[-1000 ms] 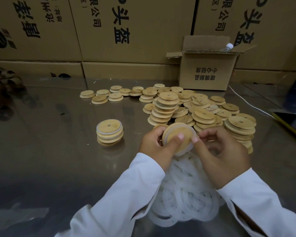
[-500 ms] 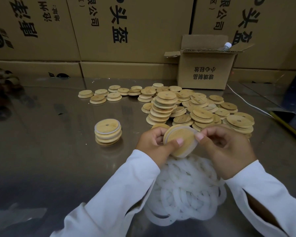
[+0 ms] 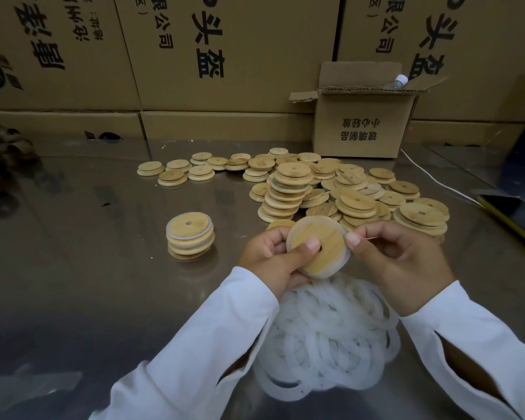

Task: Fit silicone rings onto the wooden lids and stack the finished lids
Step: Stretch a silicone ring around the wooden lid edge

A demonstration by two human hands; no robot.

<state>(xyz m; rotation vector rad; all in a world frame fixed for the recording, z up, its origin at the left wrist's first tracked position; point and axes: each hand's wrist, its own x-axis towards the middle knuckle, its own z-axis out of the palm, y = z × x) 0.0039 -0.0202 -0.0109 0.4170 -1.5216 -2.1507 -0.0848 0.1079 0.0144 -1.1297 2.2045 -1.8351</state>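
Observation:
My left hand (image 3: 272,257) grips a round wooden lid (image 3: 319,248) with a translucent silicone ring around its rim, thumb pressed near the lid's centre hole. My right hand (image 3: 397,262) pinches the lid's right edge with thumb and fingertips. Below both hands lies a heap of white silicone rings (image 3: 331,338). A short stack of ringed lids (image 3: 190,239) stands to the left. Behind the hands spreads a pile of bare wooden lids (image 3: 340,192), some stacked.
A shiny metal table (image 3: 88,283) holds everything. A small open cardboard box (image 3: 361,125) with a bottle in it stands at the back right. Large cartons (image 3: 225,56) wall off the rear. A white cable (image 3: 431,177) and a dark device (image 3: 512,207) lie at right.
The lid has tilted so its flat face and centre hole turn toward me. My left thumb has slid onto the face near the hole; the right fingers stay at the rim.

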